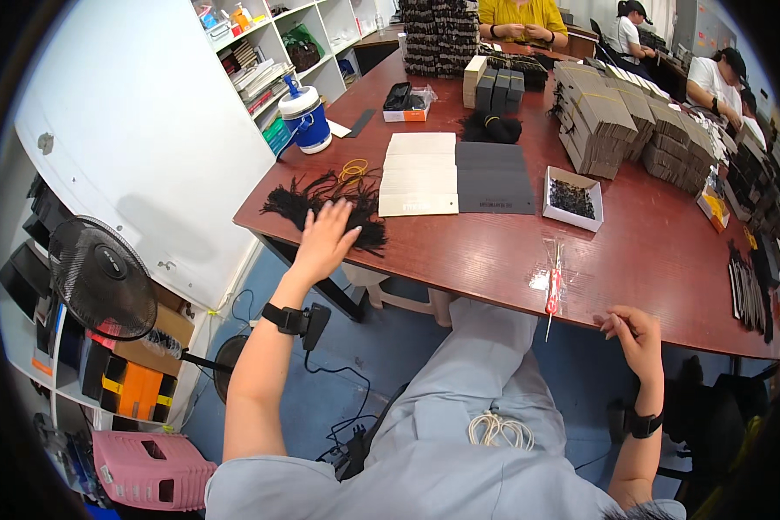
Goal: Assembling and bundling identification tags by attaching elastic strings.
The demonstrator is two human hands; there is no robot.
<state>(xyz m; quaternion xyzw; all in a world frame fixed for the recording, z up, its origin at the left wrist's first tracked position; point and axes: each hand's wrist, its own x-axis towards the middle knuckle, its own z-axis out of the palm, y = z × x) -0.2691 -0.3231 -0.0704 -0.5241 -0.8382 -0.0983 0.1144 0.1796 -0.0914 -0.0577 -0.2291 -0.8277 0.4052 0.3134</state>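
My left hand (pixel 325 238) is open, its fingers spread over a tangled pile of black cords (pixel 288 204) at the table's near left corner. At the table's front edge my right hand (pixel 634 340) is closed, with thumb and bent fingers drawn together; anything between them is too small to make out. Left of it, a thin tool with a red handle (pixel 553 293) lies on clear plastic, its tip past the edge. Fanned cream cards (pixel 418 178) and black cards (pixel 496 180) lie side by side in the middle. Small black pieces (pixel 572 198) fill a white box (pixel 571 221).
Yellow rubber bands (pixel 353 171) lie behind the cords. A blue-and-white jug (pixel 305 120) stands at the left edge. Banded grey card stacks (pixel 591 117) crowd the right back. A black fan (pixel 104 277) stands left. Other people work beyond the table.
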